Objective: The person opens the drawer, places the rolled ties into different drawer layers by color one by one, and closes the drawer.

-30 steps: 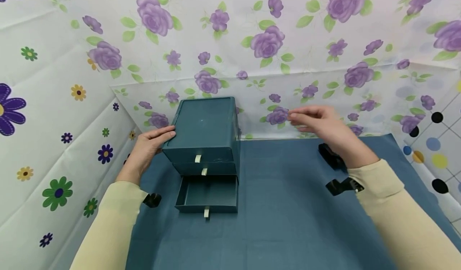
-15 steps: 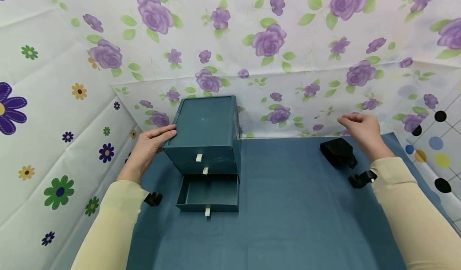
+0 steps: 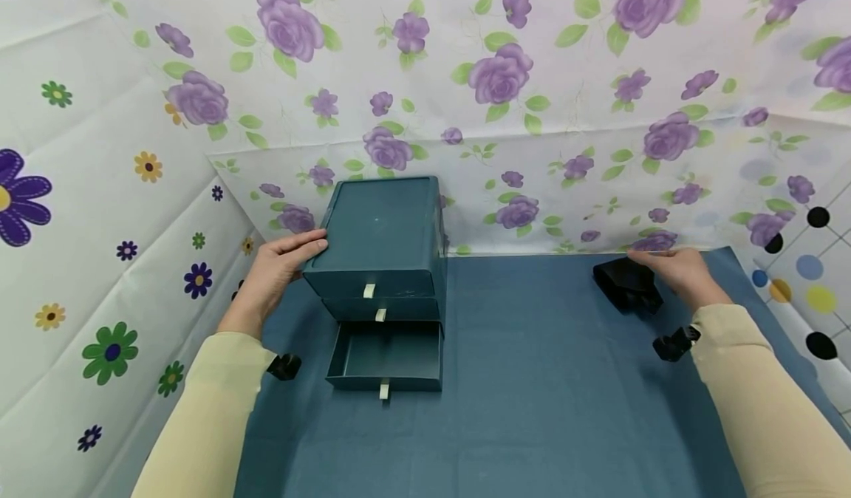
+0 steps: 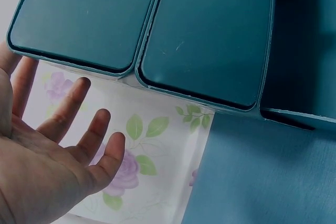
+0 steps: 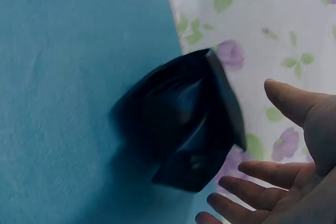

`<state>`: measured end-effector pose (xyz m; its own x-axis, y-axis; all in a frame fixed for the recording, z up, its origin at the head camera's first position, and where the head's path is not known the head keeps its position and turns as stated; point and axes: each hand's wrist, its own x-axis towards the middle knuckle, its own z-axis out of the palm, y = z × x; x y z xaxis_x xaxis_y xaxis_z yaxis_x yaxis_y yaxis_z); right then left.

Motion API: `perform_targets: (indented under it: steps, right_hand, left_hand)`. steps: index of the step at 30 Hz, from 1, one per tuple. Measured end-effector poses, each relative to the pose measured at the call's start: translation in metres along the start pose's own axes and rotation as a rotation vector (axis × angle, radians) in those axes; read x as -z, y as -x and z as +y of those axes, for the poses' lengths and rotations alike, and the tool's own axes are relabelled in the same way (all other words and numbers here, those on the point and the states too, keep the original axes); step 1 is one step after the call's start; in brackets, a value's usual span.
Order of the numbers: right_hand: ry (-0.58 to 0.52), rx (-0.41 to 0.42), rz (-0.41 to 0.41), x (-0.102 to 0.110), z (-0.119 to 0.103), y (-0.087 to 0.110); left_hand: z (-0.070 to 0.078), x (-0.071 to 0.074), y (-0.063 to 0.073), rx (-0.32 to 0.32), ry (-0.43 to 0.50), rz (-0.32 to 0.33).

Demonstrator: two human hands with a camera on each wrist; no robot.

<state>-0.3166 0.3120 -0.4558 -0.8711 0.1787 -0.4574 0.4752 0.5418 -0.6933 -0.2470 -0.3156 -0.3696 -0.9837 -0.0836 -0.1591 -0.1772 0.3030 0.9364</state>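
Note:
A dark teal drawer cabinet stands left of centre, its bottom drawer pulled out and showing a bare inside. Against the cabinet's top left edge rests my left hand; in the left wrist view its lower fingers are spread and apart from the cabinet. At the back right lies a black pouch-like item with a folded flap. My right hand is just beside it. In the right wrist view, the thumb and fingers are spread, with a gap between them and the pouch.
A blue cloth covers the table. Floral sheeting rises behind it, and another flowered sheet stands close on the left. A dotted sheet borders the right side. Pale pull tabs stick out from the drawers.
My right hand has moved right, away from the cabinet side, then down to the black pouch. My left hand stays on the cabinet, and the bottom drawer has not moved.

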Motion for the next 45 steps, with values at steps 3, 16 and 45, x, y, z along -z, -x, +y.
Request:
perform_targets:
  steps: [3, 16, 45]
  right_hand:
    - [0.029, -0.024, -0.019, 0.000, 0.009, -0.007]
    - [0.142, -0.055, -0.249, 0.000, 0.021, -0.012]
    - [0.119, -0.094, -0.122, -0.016, 0.011, -0.006]
  left_hand:
    - [-0.001, 0.000, -0.001, -0.003, -0.002, -0.001]
    - [0.009, -0.003, 0.009, 0.014, 0.007, -0.005]
    - [0.017, -0.004, 0.013, 0.010, 0.021, -0.020]
